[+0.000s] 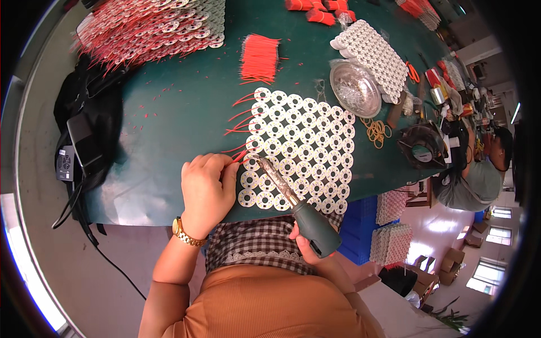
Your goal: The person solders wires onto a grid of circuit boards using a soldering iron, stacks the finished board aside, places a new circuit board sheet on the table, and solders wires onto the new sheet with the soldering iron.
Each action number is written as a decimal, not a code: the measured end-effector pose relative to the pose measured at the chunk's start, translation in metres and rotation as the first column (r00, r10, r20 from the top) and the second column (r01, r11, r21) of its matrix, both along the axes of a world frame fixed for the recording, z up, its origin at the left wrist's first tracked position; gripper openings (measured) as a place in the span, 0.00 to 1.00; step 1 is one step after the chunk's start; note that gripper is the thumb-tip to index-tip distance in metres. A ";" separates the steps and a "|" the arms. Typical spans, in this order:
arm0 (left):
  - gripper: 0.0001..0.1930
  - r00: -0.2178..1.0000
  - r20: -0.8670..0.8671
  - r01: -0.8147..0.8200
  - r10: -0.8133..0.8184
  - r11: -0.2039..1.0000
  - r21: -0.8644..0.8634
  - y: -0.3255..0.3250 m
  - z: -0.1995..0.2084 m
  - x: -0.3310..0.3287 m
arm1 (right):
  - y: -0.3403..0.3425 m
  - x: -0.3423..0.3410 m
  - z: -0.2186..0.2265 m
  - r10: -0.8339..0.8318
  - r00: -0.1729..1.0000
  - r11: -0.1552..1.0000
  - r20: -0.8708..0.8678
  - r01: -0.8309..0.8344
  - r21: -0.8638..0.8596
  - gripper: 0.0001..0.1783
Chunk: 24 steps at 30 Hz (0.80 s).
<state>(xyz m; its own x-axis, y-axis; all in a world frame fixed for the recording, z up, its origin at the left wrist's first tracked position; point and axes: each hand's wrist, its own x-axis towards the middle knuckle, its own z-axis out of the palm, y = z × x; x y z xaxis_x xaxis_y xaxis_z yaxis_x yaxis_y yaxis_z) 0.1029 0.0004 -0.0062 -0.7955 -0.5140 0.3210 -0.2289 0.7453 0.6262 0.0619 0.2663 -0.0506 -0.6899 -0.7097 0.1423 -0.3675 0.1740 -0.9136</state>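
Note:
A panel of round white circuit boards (304,186) lies flat on the green table in front of me. My left hand (207,183) is closed at the panel's left edge, pinching thin red wires (240,156) whose ends reach toward a board. My right hand (306,248) is wrapped round the dark green handle of a soldering iron (316,228). The iron's stained metal barrel points up and left, with its tip at the same left-edge board as the wires. Along that edge, pairs of red wire stick out leftward from several boards farther up.
Beyond the panel lies a bundle of red wires (260,58). A round metal dish (355,89), stacked white panels (372,53) and rubber bands (377,130) are at the right, near a small fan (422,145). Wired panels (163,28) are piled far left. Another person (473,180) sits at the right.

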 end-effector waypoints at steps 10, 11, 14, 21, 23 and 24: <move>0.04 1.000 0.003 0.002 -0.001 0.998 -0.066 0.002 -0.004 0.000 | -0.012 -0.003 0.018 -0.033 0.993 0.999 -0.116 0.030 -0.031 0.04; 0.04 1.000 0.004 0.001 -0.001 0.998 -0.066 0.001 -0.004 0.000 | -0.013 -0.003 0.021 -0.029 0.995 1.000 -0.097 0.029 -0.002 0.10; 0.04 1.000 0.001 -0.002 0.002 0.996 -0.084 0.001 -0.006 0.000 | -0.016 -0.003 0.032 -0.002 0.998 0.997 -0.066 0.008 0.081 0.15; 0.04 1.000 -0.007 0.003 -0.004 0.996 -0.092 0.000 -0.007 0.001 | -0.006 0.003 0.018 -0.064 0.994 0.997 0.083 0.061 0.044 0.08; 0.04 1.000 -0.018 0.004 -0.006 0.996 -0.087 0.000 -0.007 0.000 | -0.002 0.009 0.014 -0.146 0.848 0.981 0.509 0.191 -0.037 0.04; 0.04 1.000 -0.018 0.006 -0.008 0.996 -0.086 0.000 -0.006 0.000 | -0.001 0.010 0.014 -0.159 0.706 0.962 0.691 0.267 -0.051 0.02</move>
